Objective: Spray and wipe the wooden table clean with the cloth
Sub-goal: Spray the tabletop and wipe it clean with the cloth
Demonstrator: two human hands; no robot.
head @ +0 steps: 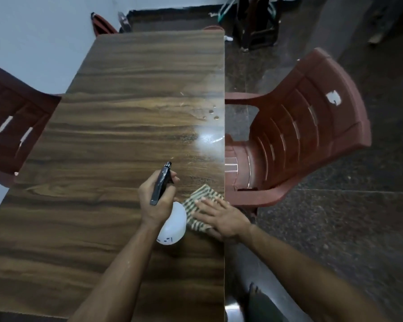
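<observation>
red plastic chair (307, 135), another chair (12, 126), perhaps a mat (170, 20)

The spray bottle (171, 225) is held in the left hand (156, 198) above the table (116, 126). Just right of it, the right hand (221, 217) lies flat on the cloth (201, 205) at the table's edge. Beyond both hands, droplets (211, 113) dot the tabletop. Right of the right hand stands a chair (307, 135).

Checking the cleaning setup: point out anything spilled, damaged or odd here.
Droplets and a wet sheen sit near the wooden table right edge, likely spray not yet wiped. The red chair beside it has a white chipped-looking patch on its backrest.
</observation>
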